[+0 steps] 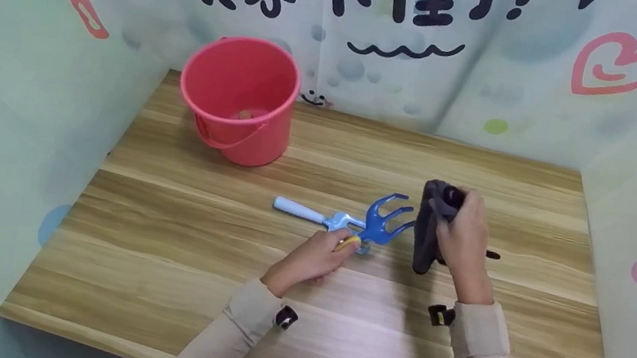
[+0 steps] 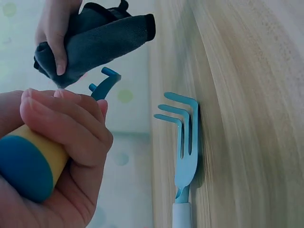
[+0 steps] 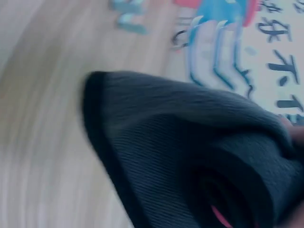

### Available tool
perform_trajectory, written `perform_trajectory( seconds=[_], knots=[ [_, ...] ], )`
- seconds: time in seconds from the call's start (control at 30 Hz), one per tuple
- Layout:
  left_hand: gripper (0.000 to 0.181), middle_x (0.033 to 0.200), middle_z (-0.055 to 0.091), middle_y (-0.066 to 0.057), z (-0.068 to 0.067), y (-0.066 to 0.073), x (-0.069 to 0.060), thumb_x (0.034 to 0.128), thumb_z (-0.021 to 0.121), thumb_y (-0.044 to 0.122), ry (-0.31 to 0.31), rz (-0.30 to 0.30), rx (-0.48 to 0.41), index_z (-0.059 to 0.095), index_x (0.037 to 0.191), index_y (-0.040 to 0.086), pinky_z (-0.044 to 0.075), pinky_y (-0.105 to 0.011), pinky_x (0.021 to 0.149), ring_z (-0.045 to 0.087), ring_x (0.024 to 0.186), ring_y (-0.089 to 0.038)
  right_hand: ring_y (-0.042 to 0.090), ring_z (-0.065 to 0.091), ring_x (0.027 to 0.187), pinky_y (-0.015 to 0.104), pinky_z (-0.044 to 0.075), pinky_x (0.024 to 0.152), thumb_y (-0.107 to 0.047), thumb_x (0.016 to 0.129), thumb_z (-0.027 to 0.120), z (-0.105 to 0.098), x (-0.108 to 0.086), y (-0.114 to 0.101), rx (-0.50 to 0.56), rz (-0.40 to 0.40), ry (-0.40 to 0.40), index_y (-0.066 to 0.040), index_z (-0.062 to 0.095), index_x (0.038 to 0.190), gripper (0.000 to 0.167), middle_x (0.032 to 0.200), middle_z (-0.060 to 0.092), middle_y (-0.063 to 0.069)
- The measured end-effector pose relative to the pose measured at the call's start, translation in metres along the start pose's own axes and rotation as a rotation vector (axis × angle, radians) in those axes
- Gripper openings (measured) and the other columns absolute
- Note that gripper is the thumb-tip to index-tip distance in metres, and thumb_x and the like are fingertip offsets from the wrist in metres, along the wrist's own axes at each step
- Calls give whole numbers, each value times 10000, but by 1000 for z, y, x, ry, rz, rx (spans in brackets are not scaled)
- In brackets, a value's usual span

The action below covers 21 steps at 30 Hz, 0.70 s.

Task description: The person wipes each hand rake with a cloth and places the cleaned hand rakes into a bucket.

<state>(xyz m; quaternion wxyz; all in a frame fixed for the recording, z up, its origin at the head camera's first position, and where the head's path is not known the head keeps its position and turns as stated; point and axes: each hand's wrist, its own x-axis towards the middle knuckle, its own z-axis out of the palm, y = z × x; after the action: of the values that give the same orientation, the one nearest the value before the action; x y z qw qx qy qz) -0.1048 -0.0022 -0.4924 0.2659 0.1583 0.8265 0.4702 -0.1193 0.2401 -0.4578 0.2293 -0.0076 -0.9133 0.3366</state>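
My left hand [image 1: 317, 253] grips the yellow handle [image 2: 59, 151] of a small hand rake [image 1: 378, 223]. This rake has a dark blue head with curved tines, held above the table. A folded dark grey cloth [image 1: 427, 233] is gripped in my right hand [image 1: 466, 239], close to the tips of those tines. The cloth fills much of the right wrist view, slightly blurred. Beneath the left hand, a light blue hand rake [image 2: 186, 156] with a pale handle [image 1: 298, 209] lies on the table, partly covered in the head view by the hand and the held rake.
A pink bucket [image 1: 281, 135] stands at the back left of the wooden table [image 1: 153, 268], its handle hanging down in front. Inside its bottom is a small brownish spot. Printed cloth walls [image 1: 383, 81] close in the back and both sides.
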Motion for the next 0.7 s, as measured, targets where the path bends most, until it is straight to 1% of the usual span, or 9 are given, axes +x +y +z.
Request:
perform_trajectory(
  seconds=[0.07, 0.1, 0.17, 0.3, 0.43, 0.5, 0.57, 0.63, 0.7],
  knots=[
    [280, 567, 455, 36, -1, 0, 0, 986, 394, 425, 1, 3, -34, 524, 972, 177, 355, -215, 348, 403, 391, -92, 424, 499, 1020, 522, 415, 900, -116, 876, 635, -4, 1, -7, 75, 25, -109, 130, 408, 1179, 451, 1118, 470, 303],
    [274, 575, 465, 30, -1, 0, 0, 985, 398, 422, 6, 6, -49, 524, 959, 181, 358, -214, 351, 406, 390, -91, 422, 485, 1042, 519, 405, 921, -99, 873, 635, -4, 2, -10, 108, 27, -151, 138, 390, 1192, 467, 1137, 453, 311],
    [262, 580, 476, 15, -2, 0, 1, 987, 406, 402, 13, 24, -81, 523, 949, 171, 358, -210, 351, 405, 382, -89, 418, 471, 1062, 507, 394, 942, -57, 852, 637, -5, 1, -17, 144, 6, -200, 142, 384, 1197, 472, 1158, 436, 320],
    [252, 582, 478, -18, -3, 1, 1, 991, 417, 366, 15, 60, -136, 518, 947, 139, 350, -202, 338, 396, 369, -79, 387, 464, 1043, 482, 388, 930, 12, 765, 618, -2, -5, -27, 167, -62, -253, 113, 413, 1175, 469, 1141, 440, 296],
    [255, 569, 478, -14, -2, 4, 2, 992, 418, 356, 19, 79, -141, 519, 956, 124, 346, -205, 323, 397, 352, -70, 350, 466, 1027, 474, 395, 903, 32, 694, 610, 5, -13, -34, 188, -117, -325, 72, 440, 1134, 473, 1116, 455, 250],
    [264, 560, 480, -9, -1, 5, 2, 992, 419, 348, 24, 83, -143, 525, 977, 107, 343, -205, 317, 398, 344, -68, 330, 468, 1010, 466, 406, 884, 37, 692, 620, 8, -17, -38, 194, -165, -368, 58, 473, 1108, 442, 1096, 472, 222],
    [278, 552, 482, 5, -1, 7, 2, 990, 420, 358, 31, 86, -143, 532, 1018, 105, 345, -209, 316, 402, 339, -64, 309, 485, 986, 452, 425, 865, 36, 706, 634, 10, -20, -41, 187, -231, -395, 33, 523, 1087, 396, 1077, 496, 188],
    [291, 544, 481, 12, 0, 9, 2, 987, 422, 372, 38, 88, -151, 536, 1062, 116, 344, -212, 312, 403, 334, -64, 288, 513, 955, 434, 447, 851, 42, 736, 644, 12, -21, -43, 167, -303, -402, 5, 570, 1077, 351, 1051, 525, 151],
    [292, 541, 478, 16, -1, 10, 1, 983, 428, 383, 35, 96, -153, 536, 1093, 135, 344, -213, 310, 401, 333, -63, 273, 546, 934, 415, 470, 841, 39, 771, 653, 14, -22, -45, 131, -363, -387, -29, 602, 1081, 321, 1037, 551, 122]
  ],
)
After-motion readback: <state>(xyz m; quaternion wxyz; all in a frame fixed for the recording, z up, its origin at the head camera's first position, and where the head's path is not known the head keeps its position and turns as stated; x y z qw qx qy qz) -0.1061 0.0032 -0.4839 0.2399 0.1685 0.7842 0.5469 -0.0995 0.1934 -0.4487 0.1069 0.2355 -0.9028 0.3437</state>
